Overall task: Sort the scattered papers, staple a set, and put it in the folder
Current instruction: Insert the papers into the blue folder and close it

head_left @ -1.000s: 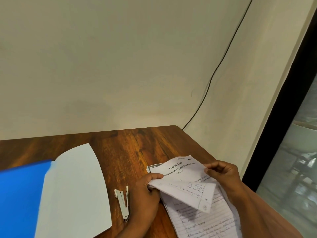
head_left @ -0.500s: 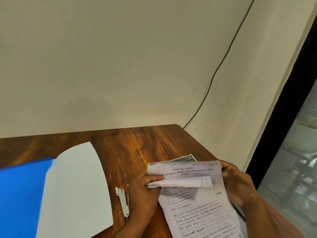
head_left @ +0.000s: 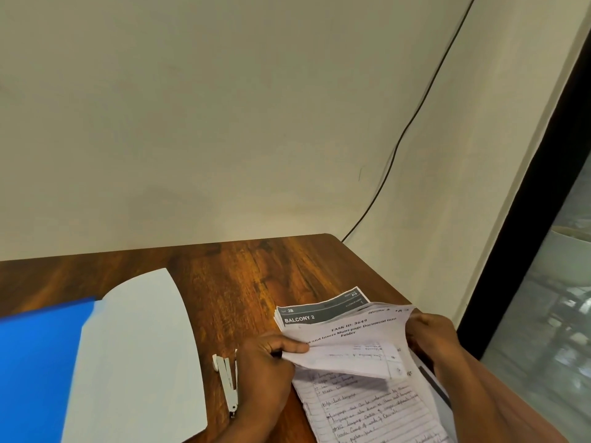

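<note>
Both hands, left (head_left: 265,366) and right (head_left: 435,343), pinch curled, creased papers (head_left: 355,356) (lined, handwritten) on the wood-grain bench (head_left: 256,276); metal stapler (head_left: 228,382) beside a blue folder (head_left: 38,362).

We have one view only, from a wide-angle camera worn on the person's head. It looks forward and steeply down onto the far right corner of the brown wooden bench (head_left: 256,276), at close range. The left hand (head_left: 268,369) and right hand (head_left: 435,340) enter from the lower edge. The plain cream wall (head_left: 224,107) fills the upper half, and straight lines bow near the edges.
</note>
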